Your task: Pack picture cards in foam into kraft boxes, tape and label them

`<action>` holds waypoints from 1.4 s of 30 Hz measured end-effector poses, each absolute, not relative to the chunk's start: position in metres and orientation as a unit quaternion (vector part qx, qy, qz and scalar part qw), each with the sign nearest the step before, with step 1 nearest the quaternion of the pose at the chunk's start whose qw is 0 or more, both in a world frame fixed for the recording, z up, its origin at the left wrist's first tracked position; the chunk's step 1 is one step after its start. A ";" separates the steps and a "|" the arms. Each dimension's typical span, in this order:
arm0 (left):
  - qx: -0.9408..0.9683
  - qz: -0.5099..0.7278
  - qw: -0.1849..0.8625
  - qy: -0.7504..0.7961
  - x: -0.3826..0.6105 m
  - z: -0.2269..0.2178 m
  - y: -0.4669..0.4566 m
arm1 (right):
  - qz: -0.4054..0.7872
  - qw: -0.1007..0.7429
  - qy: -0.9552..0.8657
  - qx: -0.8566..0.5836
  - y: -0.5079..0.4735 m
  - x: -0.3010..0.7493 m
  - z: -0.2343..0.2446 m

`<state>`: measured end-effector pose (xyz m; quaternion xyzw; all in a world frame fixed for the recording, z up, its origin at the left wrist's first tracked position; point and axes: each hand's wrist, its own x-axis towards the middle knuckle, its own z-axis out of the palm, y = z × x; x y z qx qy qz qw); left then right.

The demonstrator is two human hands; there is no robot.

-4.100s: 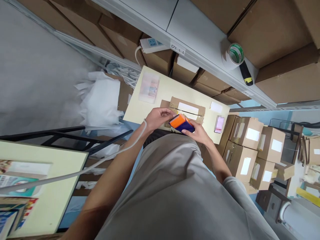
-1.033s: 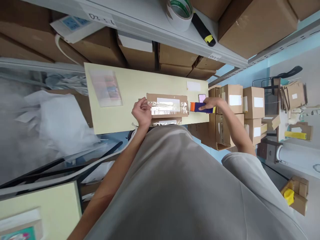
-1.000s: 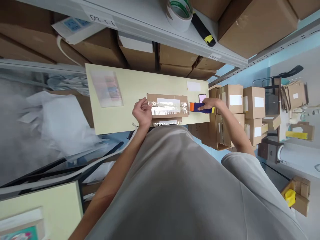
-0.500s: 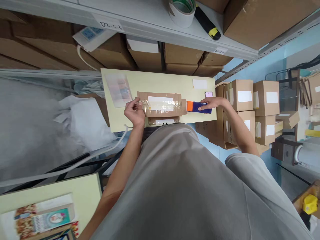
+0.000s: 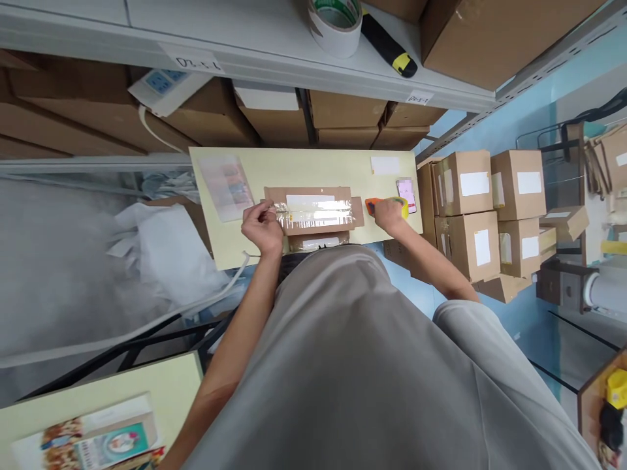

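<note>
A flat brown cardboard parcel [image 5: 313,196] with a white label lies on the pale yellow table [image 5: 304,171]. A strip of clear tape [image 5: 313,212] runs along its length. My left hand [image 5: 262,228] pinches the tape's left end at the parcel's left edge, fingers closed. My right hand [image 5: 389,215] grips an orange and blue tape dispenser [image 5: 371,205] at the parcel's right end, pressed down against the table.
A phone [image 5: 406,194] and a white label [image 5: 385,164] lie at the table's right end, a plastic sleeve [image 5: 225,186] at its left. Stacked labelled boxes [image 5: 473,202] stand to the right. On the shelf above sit a tape roll [image 5: 330,19], a knife [image 5: 389,49] and a power strip [image 5: 164,85].
The dispenser went from both hands near my body to the parcel's right end, leaving tape stretched over the parcel. In the last half second my right hand tipped down over it.
</note>
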<state>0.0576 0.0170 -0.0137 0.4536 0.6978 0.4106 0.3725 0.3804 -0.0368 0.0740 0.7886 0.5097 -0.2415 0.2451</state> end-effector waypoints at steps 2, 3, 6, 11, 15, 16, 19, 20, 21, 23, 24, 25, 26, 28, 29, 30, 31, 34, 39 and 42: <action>0.449 0.406 0.370 0.705 0.057 -0.016 0.017 | -0.234 0.218 0.499 0.806 -0.046 0.374 0.052; 0.447 0.404 0.372 0.707 0.057 -0.017 0.017 | -0.241 0.201 0.496 0.810 -0.050 0.373 0.041; 0.433 0.408 0.387 0.704 0.058 -0.022 0.016 | -0.259 0.154 0.482 0.823 -0.065 0.370 0.010; 0.423 0.417 0.380 0.709 0.059 -0.028 0.012 | -0.235 0.066 0.430 0.869 -0.083 0.363 -0.015; 0.436 0.395 0.383 0.712 0.055 -0.033 0.009 | -0.177 -0.059 0.414 0.891 -0.085 0.350 -0.005; 0.441 0.394 0.387 0.708 0.054 -0.034 0.008 | -0.179 -0.092 0.428 0.881 -0.083 0.343 -0.001; 0.468 0.391 0.396 0.686 0.051 -0.034 0.006 | -0.234 -0.138 0.477 0.836 -0.074 0.316 0.006; 0.482 0.385 0.399 0.678 0.051 -0.033 0.005 | -0.249 -0.133 0.483 0.829 -0.070 0.307 0.007; 0.499 0.376 0.401 0.670 0.051 -0.032 0.004 | -0.257 -0.124 0.483 0.828 -0.067 0.299 0.007; 0.531 0.350 0.398 0.661 0.053 -0.029 0.003 | -0.263 -0.104 0.476 0.832 -0.061 0.288 0.007; 0.544 0.339 0.393 0.659 0.054 -0.028 0.003 | -0.263 -0.097 0.472 0.836 -0.060 0.285 0.007; 0.553 0.332 0.389 0.658 0.055 -0.026 0.004 | -0.264 -0.093 0.469 0.837 -0.059 0.285 0.008; 0.558 0.327 0.386 0.658 0.055 -0.025 0.005 | -0.267 -0.092 0.469 0.837 -0.059 0.285 0.011; 0.558 0.318 0.393 0.658 0.053 -0.023 0.009 | -0.277 -0.094 0.471 0.832 -0.059 0.288 0.018; 0.556 0.315 0.402 0.656 0.050 -0.022 0.010 | -0.283 -0.094 0.474 0.829 -0.060 0.289 0.022; 0.553 0.316 0.411 0.652 0.046 -0.020 0.011 | -0.288 -0.094 0.479 0.824 -0.061 0.291 0.028; 0.548 0.324 0.420 0.647 0.041 -0.018 0.012 | -0.294 -0.093 0.486 0.818 -0.061 0.292 0.034; 0.518 0.393 0.440 0.619 0.022 -0.007 0.010 | -0.282 -0.130 0.532 0.787 -0.062 0.295 0.053; 0.490 0.444 0.434 0.611 0.000 0.001 -0.001 | -0.249 -0.250 0.566 0.745 -0.061 0.304 0.064; 0.467 0.420 0.438 0.643 0.001 -0.014 -0.010 | -0.300 -0.244 0.546 0.743 -0.065 0.308 0.048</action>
